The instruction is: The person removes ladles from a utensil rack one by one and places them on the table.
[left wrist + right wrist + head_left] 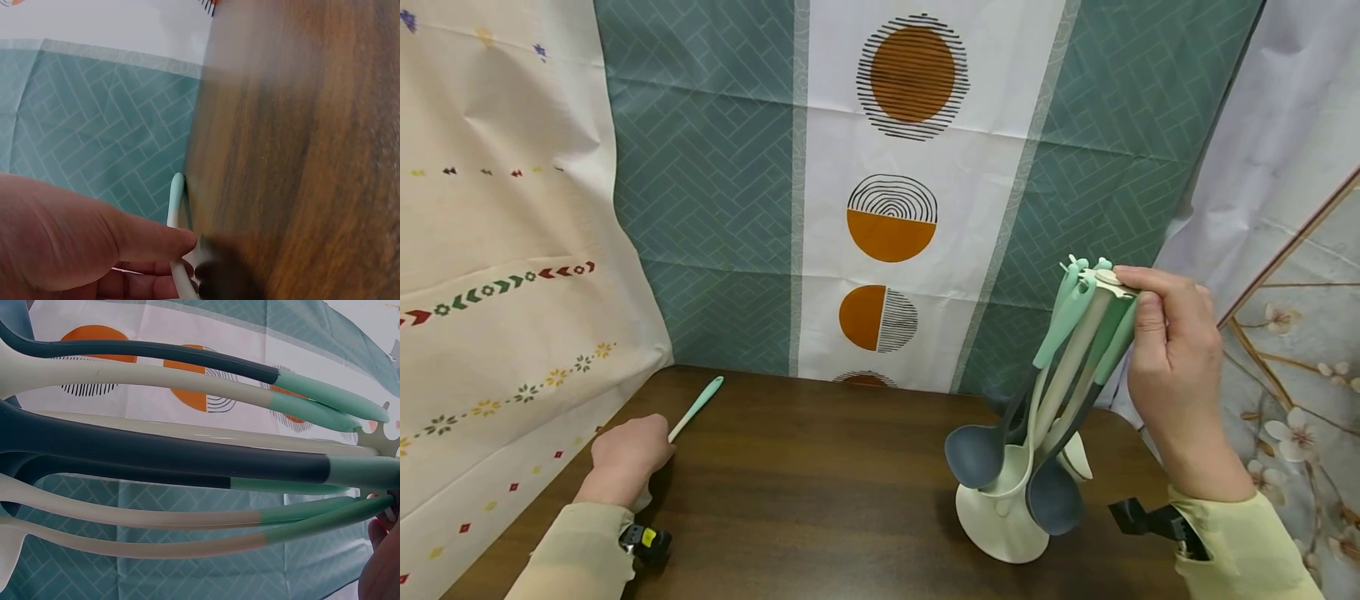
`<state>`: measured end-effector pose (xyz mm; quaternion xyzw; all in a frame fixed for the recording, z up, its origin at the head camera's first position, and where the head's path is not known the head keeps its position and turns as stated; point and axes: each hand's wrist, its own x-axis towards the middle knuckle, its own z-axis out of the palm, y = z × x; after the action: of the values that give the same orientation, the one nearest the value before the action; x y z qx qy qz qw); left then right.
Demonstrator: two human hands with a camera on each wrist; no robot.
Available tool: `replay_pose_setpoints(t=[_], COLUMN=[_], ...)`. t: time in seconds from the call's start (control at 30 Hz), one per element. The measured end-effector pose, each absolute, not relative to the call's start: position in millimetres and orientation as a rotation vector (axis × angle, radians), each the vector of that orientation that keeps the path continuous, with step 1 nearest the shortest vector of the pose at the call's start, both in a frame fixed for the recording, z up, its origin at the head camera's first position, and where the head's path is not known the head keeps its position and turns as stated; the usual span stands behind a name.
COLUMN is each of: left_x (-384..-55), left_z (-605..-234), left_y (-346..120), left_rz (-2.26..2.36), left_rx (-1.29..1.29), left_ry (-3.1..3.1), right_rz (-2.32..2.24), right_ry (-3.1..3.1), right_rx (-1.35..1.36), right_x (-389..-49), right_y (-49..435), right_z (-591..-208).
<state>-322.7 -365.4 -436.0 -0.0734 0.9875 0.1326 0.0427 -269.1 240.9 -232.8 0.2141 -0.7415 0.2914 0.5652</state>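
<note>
In the head view my left hand (pixel 628 458) is low over the table's left side. It pinches the cream shaft of a kitchen utensil with a mint handle end (pixel 698 406); the left wrist view shows thumb and fingers on the shaft (pixel 179 272). The utensil's head is hidden. At right, a cream utensil stand (pixel 1000 525) carries several hanging utensils with mint handles, among them a dark grey ladle (pixel 976 456) and another dark grey utensil (pixel 1055 498). My right hand (pixel 1176 358) grips the stand's top. In the right wrist view, dark and cream shafts (pixel 187 447) cross the picture.
The brown wooden table (pixel 820 492) ends at a hanging green and white cloth (pixel 715 208) with orange circles. A cream patterned cloth (pixel 497 250) hangs on the left, and a floral cloth (pixel 1300 400) is close behind the right arm.
</note>
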Motion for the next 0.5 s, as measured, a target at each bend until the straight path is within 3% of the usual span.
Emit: replay_pose_setpoints(t=[0.5], left_x=[-312.8], left_z=[-416.6], left_y=[-341.7], left_rz=[0.376], left_rx=[-0.122], left_ry=[3.302], right_rz=[0.690], right_ry=[-1.743], right_rx=[0.508], right_x=[-270.0], right_y=[241.5], right_z=[-232.4])
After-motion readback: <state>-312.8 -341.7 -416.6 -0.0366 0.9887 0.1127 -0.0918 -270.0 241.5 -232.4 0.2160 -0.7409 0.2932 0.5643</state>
